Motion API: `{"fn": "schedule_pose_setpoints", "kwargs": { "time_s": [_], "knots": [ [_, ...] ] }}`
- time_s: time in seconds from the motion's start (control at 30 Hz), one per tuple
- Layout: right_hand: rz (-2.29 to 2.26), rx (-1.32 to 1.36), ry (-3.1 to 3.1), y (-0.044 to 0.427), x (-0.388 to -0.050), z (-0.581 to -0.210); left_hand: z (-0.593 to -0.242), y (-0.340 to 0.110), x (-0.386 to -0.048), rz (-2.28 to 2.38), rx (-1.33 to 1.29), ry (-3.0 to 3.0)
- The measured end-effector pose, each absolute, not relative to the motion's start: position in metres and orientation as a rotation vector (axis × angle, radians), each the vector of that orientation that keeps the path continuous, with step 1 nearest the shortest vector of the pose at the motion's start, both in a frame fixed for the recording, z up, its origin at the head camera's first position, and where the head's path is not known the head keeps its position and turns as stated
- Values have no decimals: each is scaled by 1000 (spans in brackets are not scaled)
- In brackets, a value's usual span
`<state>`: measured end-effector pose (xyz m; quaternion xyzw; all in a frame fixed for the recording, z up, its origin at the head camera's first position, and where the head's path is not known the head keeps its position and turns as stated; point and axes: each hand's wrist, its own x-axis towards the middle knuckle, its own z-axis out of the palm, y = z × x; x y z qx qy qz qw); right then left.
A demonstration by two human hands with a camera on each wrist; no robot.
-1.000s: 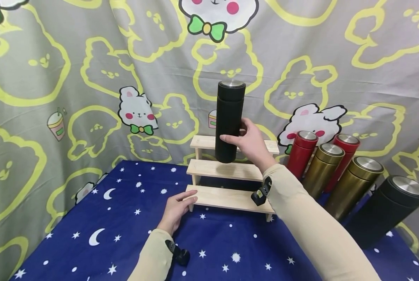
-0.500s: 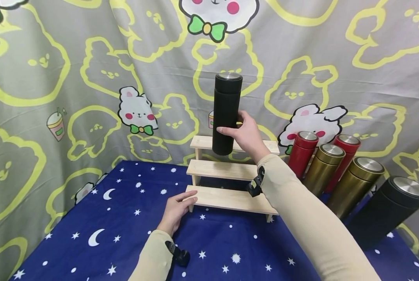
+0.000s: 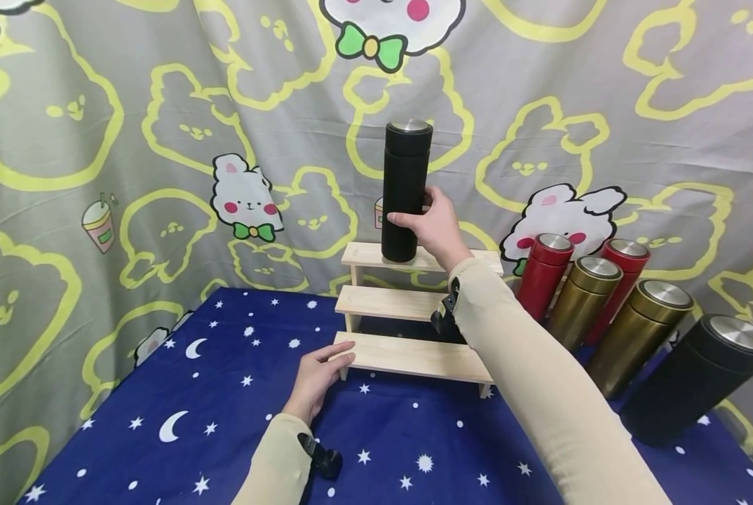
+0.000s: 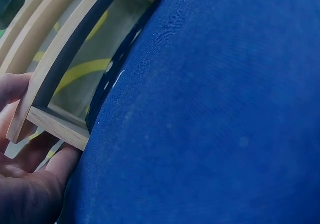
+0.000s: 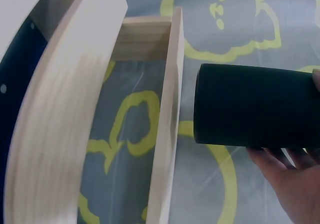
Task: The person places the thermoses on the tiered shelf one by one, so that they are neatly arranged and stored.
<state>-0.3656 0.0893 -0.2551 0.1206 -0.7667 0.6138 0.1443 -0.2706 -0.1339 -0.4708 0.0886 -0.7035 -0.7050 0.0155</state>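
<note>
My right hand (image 3: 436, 224) grips a black thermos flask (image 3: 406, 175) round its lower half. The flask stands upright over the top step of a three-step wooden display rack (image 3: 408, 353). In the right wrist view, a small gap shows between the flask's base (image 5: 200, 104) and the rack's top board (image 5: 169, 119). My left hand (image 3: 313, 379) holds the left end of the rack's lowest step. In the left wrist view, its fingers (image 4: 62, 161) lie against the rack's end leg (image 4: 57, 126), and another digit touches the board's edge.
Right of the rack stand two red flasks (image 3: 543, 277) (image 3: 622, 280), two gold flasks (image 3: 583, 301) (image 3: 638, 337) and another black flask (image 3: 698, 382). A blue starry cloth (image 3: 238, 421) covers the table. A patterned curtain (image 3: 275, 133) hangs close behind the rack.
My right hand has raised the black flask and carried it back, slightly left, from over the middle step to over the top step. The left hand and rack have stayed put.
</note>
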Motion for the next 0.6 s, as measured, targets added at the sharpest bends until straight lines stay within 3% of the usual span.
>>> {"fn": "schedule_pose_setpoints", "kwargs": {
  "time_s": [0.6],
  "knots": [
    [1720, 294, -2259, 83, -381, -260, -471, -135, -271, -2189, 257, -2200]
  ]
}}
